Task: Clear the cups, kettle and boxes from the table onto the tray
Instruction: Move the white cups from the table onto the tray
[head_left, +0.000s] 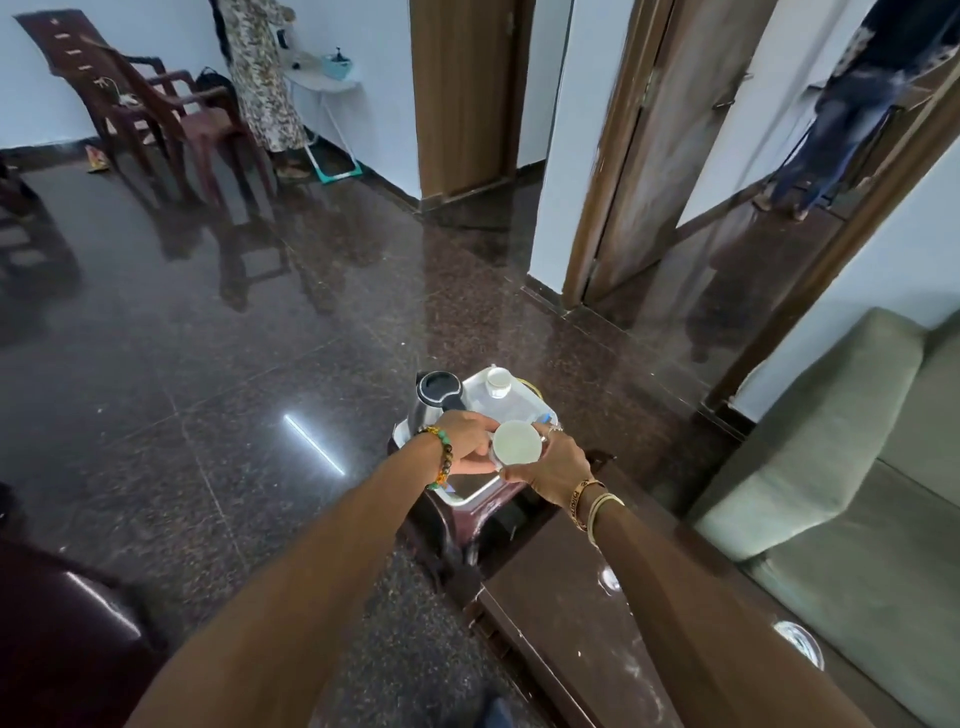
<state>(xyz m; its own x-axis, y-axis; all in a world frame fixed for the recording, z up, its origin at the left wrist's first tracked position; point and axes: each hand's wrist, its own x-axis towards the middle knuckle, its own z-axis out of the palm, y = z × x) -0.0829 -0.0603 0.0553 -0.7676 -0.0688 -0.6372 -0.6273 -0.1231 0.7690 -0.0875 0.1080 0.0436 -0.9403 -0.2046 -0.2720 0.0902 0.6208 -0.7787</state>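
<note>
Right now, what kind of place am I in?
Most likely a home living room: a grey-green upholstered sofa on the right, brown plastic armchairs by the far wall, and a polished dark stone floor. The left hand and right hand hold a round white cup.

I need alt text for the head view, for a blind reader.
The left hand and right hand hold a white cup over a white tray. A kettle and a second cup stand on the tray. A sofa is at right.
</note>
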